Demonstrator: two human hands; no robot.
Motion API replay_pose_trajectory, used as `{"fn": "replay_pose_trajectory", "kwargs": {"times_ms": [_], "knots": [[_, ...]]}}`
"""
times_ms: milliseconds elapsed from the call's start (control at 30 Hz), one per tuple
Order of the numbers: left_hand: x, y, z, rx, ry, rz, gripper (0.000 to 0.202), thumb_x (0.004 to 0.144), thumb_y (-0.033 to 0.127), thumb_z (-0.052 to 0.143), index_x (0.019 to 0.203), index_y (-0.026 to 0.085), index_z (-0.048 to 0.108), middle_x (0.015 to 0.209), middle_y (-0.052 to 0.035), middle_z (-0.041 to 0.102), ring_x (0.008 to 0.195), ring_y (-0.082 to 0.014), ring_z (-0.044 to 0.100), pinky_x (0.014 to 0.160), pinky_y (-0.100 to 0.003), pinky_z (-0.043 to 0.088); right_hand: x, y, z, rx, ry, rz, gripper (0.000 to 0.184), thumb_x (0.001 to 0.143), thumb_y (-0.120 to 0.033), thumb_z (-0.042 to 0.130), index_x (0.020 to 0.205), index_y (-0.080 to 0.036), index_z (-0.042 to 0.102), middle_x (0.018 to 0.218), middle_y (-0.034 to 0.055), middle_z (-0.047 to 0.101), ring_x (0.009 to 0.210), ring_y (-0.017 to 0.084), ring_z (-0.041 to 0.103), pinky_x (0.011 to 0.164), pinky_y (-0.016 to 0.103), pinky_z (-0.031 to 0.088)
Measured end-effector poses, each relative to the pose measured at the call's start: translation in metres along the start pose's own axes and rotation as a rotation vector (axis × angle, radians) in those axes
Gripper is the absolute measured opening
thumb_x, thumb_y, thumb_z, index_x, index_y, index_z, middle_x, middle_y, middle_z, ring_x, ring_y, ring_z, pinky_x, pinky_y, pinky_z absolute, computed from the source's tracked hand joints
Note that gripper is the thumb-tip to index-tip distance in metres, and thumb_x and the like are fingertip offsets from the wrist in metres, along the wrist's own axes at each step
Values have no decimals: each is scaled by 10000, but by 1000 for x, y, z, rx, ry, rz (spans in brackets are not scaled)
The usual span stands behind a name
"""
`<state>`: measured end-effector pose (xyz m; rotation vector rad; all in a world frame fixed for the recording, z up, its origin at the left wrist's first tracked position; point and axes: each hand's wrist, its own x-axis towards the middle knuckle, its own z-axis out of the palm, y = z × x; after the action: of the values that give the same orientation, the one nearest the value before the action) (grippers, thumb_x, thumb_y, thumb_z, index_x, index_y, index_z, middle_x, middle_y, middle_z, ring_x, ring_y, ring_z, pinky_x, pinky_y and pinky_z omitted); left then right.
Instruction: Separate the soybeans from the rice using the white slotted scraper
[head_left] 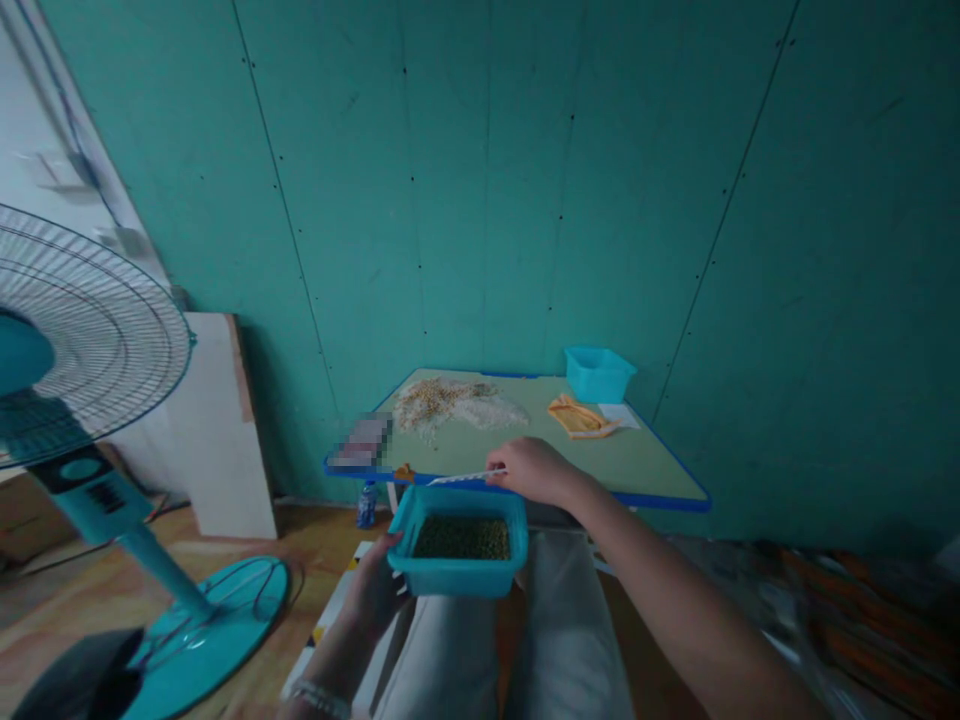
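Observation:
My left hand (pixel 373 590) grips the left side of a turquoise plastic tub (pixel 457 575) filled with small dark green beans, held over my lap just below the table's front edge. My right hand (pixel 529 470) is closed on a thin white flat strip (pixel 465 478) that lies across the tub's far rim, at the edge of the low table (pixel 637 470). On the table's far left lies a heap of mixed yellow and white grains (pixel 457 402).
A second turquoise tub (pixel 598 373) stands at the table's back right, with an orange cloth (pixel 579 417) and a white paper beside it. A teal standing fan (pixel 82 400) fills the left side. A white board leans against the green wall. A small bottle (pixel 366 505) stands under the table.

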<state>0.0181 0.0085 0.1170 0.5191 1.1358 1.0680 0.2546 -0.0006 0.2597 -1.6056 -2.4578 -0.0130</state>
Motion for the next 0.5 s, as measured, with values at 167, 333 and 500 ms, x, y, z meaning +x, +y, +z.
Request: {"fn": "replay_pose_trajectory", "kwargs": {"times_ms": [167, 333, 500], "knots": [[-3, -2, 0, -12, 6, 4, 153, 699, 360, 575, 629, 224, 567, 510, 9, 566, 516, -184, 545, 490, -295, 444, -2, 2, 0, 3, -13, -3, 252, 788, -384, 501, 900, -233, 670, 878, 39, 696, 811, 169, 616, 616, 231, 363], [-6, -6, 6, -9, -65, 25, 189, 722, 358, 559, 633, 199, 609, 513, -20, 608, 528, -199, 565, 521, -307, 465, -4, 5, 1, 17, -11, 4, 283, 796, -412, 487, 927, -232, 660, 920, 40, 693, 842, 170, 617, 652, 239, 372], [-12, -5, 11, -23, -139, 47, 170, 755, 302, 529, 695, 179, 631, 537, -19, 637, 513, -191, 572, 557, -310, 477, -1, 7, 2, 38, -10, 13, 282, 789, -414, 488, 917, -233, 663, 911, 41, 695, 832, 166, 617, 655, 237, 374]]}}
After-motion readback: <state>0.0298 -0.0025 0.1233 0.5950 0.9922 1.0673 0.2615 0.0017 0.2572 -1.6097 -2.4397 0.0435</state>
